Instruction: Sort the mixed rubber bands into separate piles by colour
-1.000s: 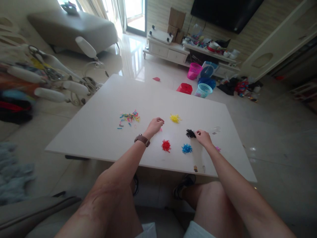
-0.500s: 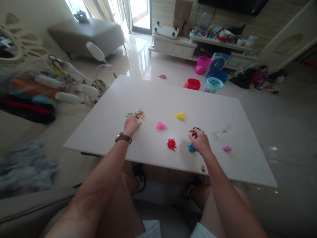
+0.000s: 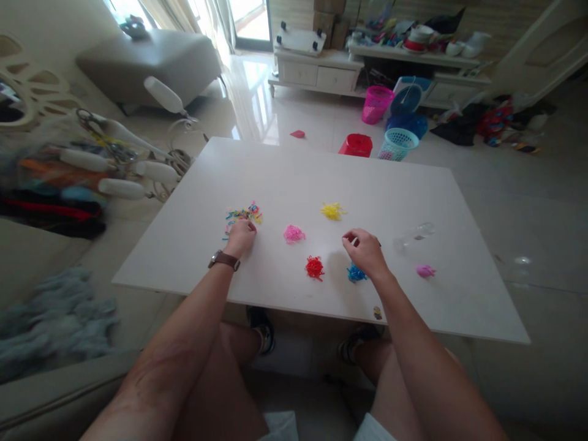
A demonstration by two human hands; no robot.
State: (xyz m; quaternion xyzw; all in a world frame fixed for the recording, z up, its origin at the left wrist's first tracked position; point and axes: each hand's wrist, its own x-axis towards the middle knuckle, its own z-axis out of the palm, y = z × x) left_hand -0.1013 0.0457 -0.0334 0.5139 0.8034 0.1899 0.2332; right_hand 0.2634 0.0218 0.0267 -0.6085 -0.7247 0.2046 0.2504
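My left hand (image 3: 242, 237), with a brown-strapped watch on the wrist, is at the near edge of a mixed-colour pile of small band-like pieces (image 3: 243, 214). Its fingers are closed together; what they pinch is too small to see. Over the table, just above the blue pile (image 3: 356, 272), my right hand (image 3: 365, 250) has its thumb and fingers curled together, and I cannot make out anything in them. It hides most of the black pile. Between my hands lie a pink pile (image 3: 294, 234), a red pile (image 3: 315, 267) and a yellow pile (image 3: 332, 211).
On the white table (image 3: 275, 171), a clear bottle (image 3: 416, 236) lies on its side at right, near a purple-pink clump (image 3: 425, 271). A small cartoon sticker (image 3: 377, 312) is at the front edge. Baskets, including a light-blue one (image 3: 397, 144), stand on the floor beyond.
My left hand has drawn slightly back toward me, showing more of the mixed pile. My right hand has shifted a little left, its fingertips closer together. The view has shifted slightly.
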